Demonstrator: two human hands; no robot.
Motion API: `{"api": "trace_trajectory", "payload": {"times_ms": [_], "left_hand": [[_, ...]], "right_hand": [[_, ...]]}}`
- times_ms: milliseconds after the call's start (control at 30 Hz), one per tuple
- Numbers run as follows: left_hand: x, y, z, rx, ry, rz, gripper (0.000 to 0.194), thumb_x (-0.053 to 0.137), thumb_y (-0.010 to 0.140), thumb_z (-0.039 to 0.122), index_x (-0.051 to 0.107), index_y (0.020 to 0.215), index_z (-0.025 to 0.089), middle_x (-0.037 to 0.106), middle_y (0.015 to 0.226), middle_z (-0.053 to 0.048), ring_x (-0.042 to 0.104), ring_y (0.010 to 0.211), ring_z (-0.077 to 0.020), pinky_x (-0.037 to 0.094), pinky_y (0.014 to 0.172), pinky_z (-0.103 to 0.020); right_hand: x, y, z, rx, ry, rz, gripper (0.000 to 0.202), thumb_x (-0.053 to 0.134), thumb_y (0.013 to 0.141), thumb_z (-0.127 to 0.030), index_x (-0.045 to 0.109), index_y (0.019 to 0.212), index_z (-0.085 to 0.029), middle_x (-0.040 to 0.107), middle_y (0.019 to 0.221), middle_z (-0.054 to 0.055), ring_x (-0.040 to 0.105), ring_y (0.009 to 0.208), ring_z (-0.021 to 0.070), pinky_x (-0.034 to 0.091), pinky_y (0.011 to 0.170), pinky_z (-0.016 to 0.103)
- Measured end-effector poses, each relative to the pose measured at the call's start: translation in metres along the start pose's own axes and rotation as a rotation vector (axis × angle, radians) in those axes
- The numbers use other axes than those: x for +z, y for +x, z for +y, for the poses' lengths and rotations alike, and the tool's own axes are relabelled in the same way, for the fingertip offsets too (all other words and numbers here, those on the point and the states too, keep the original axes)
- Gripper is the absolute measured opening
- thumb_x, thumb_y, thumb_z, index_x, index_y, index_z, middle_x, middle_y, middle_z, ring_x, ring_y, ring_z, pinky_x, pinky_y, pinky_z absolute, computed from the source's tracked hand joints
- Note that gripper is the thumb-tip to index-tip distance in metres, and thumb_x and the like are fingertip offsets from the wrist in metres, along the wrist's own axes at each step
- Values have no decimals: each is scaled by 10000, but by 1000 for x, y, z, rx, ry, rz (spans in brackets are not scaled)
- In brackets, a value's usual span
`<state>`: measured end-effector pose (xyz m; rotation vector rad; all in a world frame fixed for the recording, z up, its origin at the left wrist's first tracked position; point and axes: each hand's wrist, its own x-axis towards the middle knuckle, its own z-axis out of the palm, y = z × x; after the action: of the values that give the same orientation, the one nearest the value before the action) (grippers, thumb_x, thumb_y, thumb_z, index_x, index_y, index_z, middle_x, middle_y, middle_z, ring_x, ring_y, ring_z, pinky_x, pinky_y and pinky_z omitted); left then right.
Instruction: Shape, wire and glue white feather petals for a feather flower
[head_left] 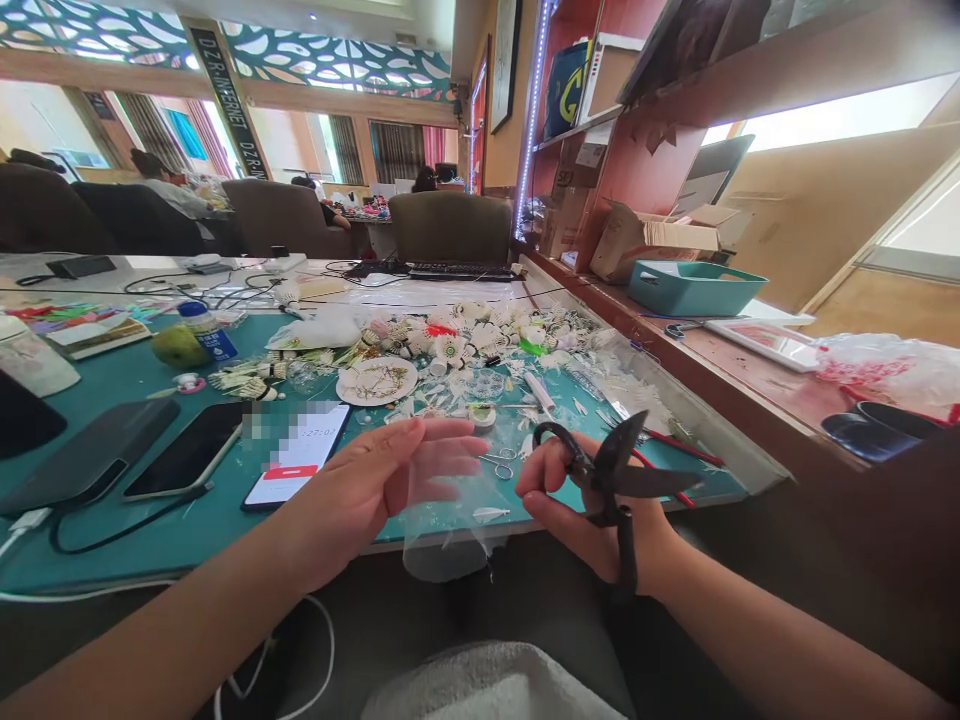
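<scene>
Near the table's front edge, a clear plastic sheet [444, 545] hangs from my left hand [375, 485], its fingers stretched behind the film and the thumb on top. My right hand [574, 500] has its fingers wrapped round the handle of black scissors [619, 470], whose blades are spread and point to the right. Small metal scissors [501, 465] lie on the table between my hands. A single white feather [490, 513] rests by the front edge. Behind my hands are a roll of tape [481, 415] and a white plate [376, 381] with dried stems.
Many shuttlecocks [450, 348] are heaped at the back. Phones [187, 450], a power bank [86, 455], a cable and a blue-capped bottle [208, 332] occupy the left. Red sticks [682, 442] lie right, below a shelf with a teal basket [694, 288]. People sit far back.
</scene>
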<state>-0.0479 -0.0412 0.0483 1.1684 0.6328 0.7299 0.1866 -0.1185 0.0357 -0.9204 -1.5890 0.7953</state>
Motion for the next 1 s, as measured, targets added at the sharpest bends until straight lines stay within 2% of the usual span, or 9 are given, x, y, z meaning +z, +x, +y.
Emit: {"api": "trace_trajectory", "payload": {"times_ms": [67, 167, 267, 400, 500, 567, 700, 867, 1000], "left_hand": [[2, 1, 1, 32, -6, 34, 400, 673, 925, 570, 819, 1149, 272, 801, 1228, -104, 731, 1159, -292, 621, 938, -333], [5, 1, 2, 60, -25, 78, 400, 695, 918, 546, 825, 1139, 239, 806, 1203, -131, 748, 1125, -297, 640, 890, -314], [6, -1, 3, 82, -78, 92, 373, 673, 944, 501, 826, 1125, 213, 811, 1179, -152, 771, 1067, -308, 659, 842, -335], [6, -3, 7, 157, -182, 134, 368, 512, 1032, 431, 833, 1054, 254, 812, 1195, -110, 765, 1106, -315, 662, 875, -408], [7, -3, 11, 182, -246, 163, 494, 366, 1080, 380, 840, 981, 280, 830, 1148, -78, 767, 1120, -305, 670, 875, -438], [8, -2, 13, 188, -279, 170, 560, 308, 1092, 349, 843, 943, 277, 840, 1114, -72, 783, 1082, -295, 679, 853, -433], [9, 0, 17, 182, -326, 178, 648, 231, 1104, 308, 846, 912, 234, 846, 1072, -93, 804, 1017, -290, 693, 806, -424], [7, 2, 22, 185, -357, 231, 680, 197, 1112, 312, 833, 896, 208, 852, 1032, -100, 813, 970, -287, 703, 774, -438], [5, 7, 23, 171, -373, 298, 685, 191, 1116, 325, 819, 875, 196, 855, 997, -102, 818, 935, -272, 708, 747, -426]], "right_hand": [[-2, -1, -2, 7, 22, 2, 238, 719, 864, -180, 517, 762, -252, 694, 794, 18, 616, 705, 182, 501, 648, 321], [-4, -2, -2, 15, 40, 22, 231, 731, 858, -200, 525, 770, -257, 695, 803, 21, 618, 715, 192, 498, 644, 328], [-3, -1, 7, 25, 50, 79, 237, 715, 893, -266, 507, 782, -258, 698, 873, 37, 642, 806, 209, 526, 731, 352], [1, 2, 27, 116, 53, 119, 270, 725, 910, -374, 500, 820, -254, 724, 1169, 102, 666, 1120, 269, 502, 990, 434], [7, 1, 38, 208, 68, 48, 295, 767, 888, -404, 531, 821, -240, 727, 1271, 126, 651, 1226, 299, 479, 1034, 442], [12, -1, 39, 249, 102, -10, 315, 772, 882, -430, 541, 812, -230, 754, 1205, 131, 694, 1135, 290, 526, 945, 413], [20, -5, 36, 283, 165, -20, 359, 792, 859, -452, 535, 761, -222, 743, 874, 63, 698, 838, 219, 530, 774, 341], [15, -1, 40, 339, 263, 40, 354, 829, 822, -456, 567, 782, -221, 723, 802, 28, 702, 812, 211, 524, 777, 335], [9, 6, 44, 393, 375, 24, 329, 860, 768, -453, 650, 825, -206, 744, 741, 28, 712, 752, 211, 548, 759, 339]]}}
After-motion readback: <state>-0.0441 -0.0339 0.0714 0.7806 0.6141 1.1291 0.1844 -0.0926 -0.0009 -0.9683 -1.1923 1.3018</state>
